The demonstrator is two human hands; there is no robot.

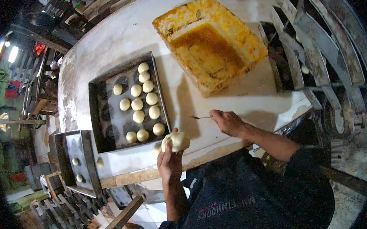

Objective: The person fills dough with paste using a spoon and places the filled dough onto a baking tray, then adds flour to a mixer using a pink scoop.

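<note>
My left hand (168,157) holds a pale lump of dough (174,141) just off the near corner of a dark baking tray (100,119). Several round dough balls (137,104) lie in rows on that tray. My right hand (228,122) rests on the white tabletop (233,96) and grips a thin metal tool (198,117) whose tip points left. Beyond my right hand stands an orange plastic tub (229,32) holding a brownish filling (207,50).
A second dark tray (83,160) with a few dough balls sits at the table's left end, partly over the edge. Metal racks (314,52) run along the right. Wooden slats and clutter lie on the floor at lower left.
</note>
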